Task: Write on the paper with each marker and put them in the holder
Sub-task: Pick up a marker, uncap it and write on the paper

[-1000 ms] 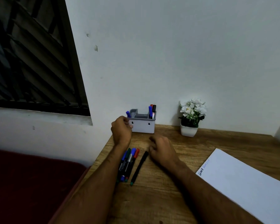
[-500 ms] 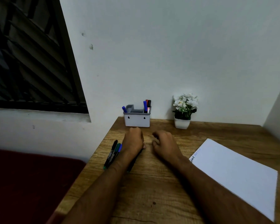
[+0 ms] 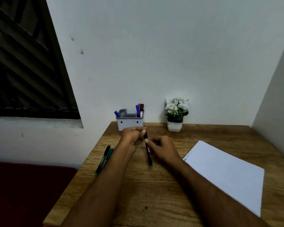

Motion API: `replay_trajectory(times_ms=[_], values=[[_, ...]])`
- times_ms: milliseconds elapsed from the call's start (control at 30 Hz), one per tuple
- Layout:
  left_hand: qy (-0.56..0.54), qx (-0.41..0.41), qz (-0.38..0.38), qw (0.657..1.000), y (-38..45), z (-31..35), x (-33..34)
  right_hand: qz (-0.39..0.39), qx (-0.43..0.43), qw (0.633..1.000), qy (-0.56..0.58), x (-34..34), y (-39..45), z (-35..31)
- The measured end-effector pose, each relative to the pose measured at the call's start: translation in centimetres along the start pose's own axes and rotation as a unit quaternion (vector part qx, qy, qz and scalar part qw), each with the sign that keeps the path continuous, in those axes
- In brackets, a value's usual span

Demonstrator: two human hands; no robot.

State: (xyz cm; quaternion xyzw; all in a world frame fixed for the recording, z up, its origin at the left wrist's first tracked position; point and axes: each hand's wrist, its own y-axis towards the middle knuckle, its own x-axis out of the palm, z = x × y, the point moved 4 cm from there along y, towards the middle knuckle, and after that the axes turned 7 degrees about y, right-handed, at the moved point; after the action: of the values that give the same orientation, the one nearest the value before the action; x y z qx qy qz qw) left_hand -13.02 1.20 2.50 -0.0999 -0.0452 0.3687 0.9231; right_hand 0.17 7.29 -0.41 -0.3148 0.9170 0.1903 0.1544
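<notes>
Both hands are holding one black marker [image 3: 147, 151] above the surface [image 3: 162, 194]. The left hand [image 3: 132, 135] is pinching its top; the right hand [image 3: 164, 149] is pinching its middle. The holder [image 3: 129, 122] is sitting at 12 o'clock, the paper [image 3: 225, 171] at 3 o'clock.

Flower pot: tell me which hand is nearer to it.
Right. The right hand sits in front of the flower pot, slightly to its left, gripping the black marker. The left hand is farther left, before the holder.

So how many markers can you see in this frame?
7. Four stand in the holder: one blue at its left, blue, red and black at its right. Both hands hold one. Two lie beside the left forearm; more may be hidden.
</notes>
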Motion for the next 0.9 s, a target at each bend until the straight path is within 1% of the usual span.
replay_trajectory(times_ms=[100, 200, 300, 367, 400, 467, 533, 567, 633, 667, 700, 733, 767, 800, 833, 900], values=[[-0.066, -0.047, -0.014, 0.997, 0.3, -0.7, 1.4, -0.014, 0.028, 0.999, 0.043, -0.6, -0.2, 0.6], [-0.097, -0.1, -0.054, 0.989, 0.1, -1.8, 3.3, 0.004, 0.027, 1.0, -0.006, -1.7, 0.0, 1.1], [-0.145, -0.133, -0.064, 0.978, 0.7, -2.7, 4.9, -0.005, 0.042, 0.998, -0.051, -2.7, 0.5, 1.4], [-0.168, -0.148, -0.067, 0.972, 1.2, -3.3, 6.1, -0.006, 0.069, 0.996, -0.052, -3.4, 0.7, 1.6], [-0.18, -0.149, -0.068, 0.97, 1.4, -3.5, 6.7, 0.0, 0.083, 0.996, -0.035, -3.8, 0.8, 1.6], [-0.219, -0.145, -0.057, 0.963, 1.7, -3.5, 7.2, 0.004, 0.118, 0.993, 0.022, -5.0, 0.6, 1.5], [-0.273, -0.144, 0.002, 0.951, 2.7, -3.1, 6.2, -0.019, 0.162, 0.984, 0.076, -6.2, -0.2, 1.3], [-0.272, -0.133, 0.04, 0.952, 3.1, -2.7, 5.3, -0.031, 0.175, 0.98, 0.094, -6.7, -0.8, 1.4], [-0.203, -0.092, 0.085, 0.971, 3.5, -1.6, 4.2, -0.02, 0.173, 0.979, 0.109, -7.9, -1.4, 1.8], [-0.131, -0.063, 0.088, 0.985, 3.3, -1.0, 4.4, 0.001, 0.166, 0.98, 0.111, -8.4, -1.5, 2.1], [-0.036, -0.031, 0.089, 0.995, 3.0, -0.6, 5.0, 0.023, 0.161, 0.98, 0.119, -8.8, -1.5, 2.5], [0.071, 0.007, 0.09, 0.993, 2.7, -0.4, 5.8, 0.038, 0.156, 0.979, 0.126, -9.0, -1.5, 2.8], [0.169, 0.049, 0.089, 0.98, 2.3, -0.4, 6.6, 0.047, 0.152, 0.978, 0.132, -9.0, -1.5, 2.9], [0.25, 0.088, 0.093, 0.96, 2.0, -0.6, 7.2, 0.052, 0.15, 0.978, 0.136, -9.0, -1.5, 3.0], [0.31, 0.119, 0.102, 0.938, 2.0, -0.9, 7.6, 0.057, 0.15, 0.977, 0.141, -9.0, -1.6, 3.0], [0.388, 0.152, 0.112, 0.902, 2.4, -2.2, 8.0, 0.069, 0.149, 0.974, 0.156, -9.3, -1.9, 3.3]])
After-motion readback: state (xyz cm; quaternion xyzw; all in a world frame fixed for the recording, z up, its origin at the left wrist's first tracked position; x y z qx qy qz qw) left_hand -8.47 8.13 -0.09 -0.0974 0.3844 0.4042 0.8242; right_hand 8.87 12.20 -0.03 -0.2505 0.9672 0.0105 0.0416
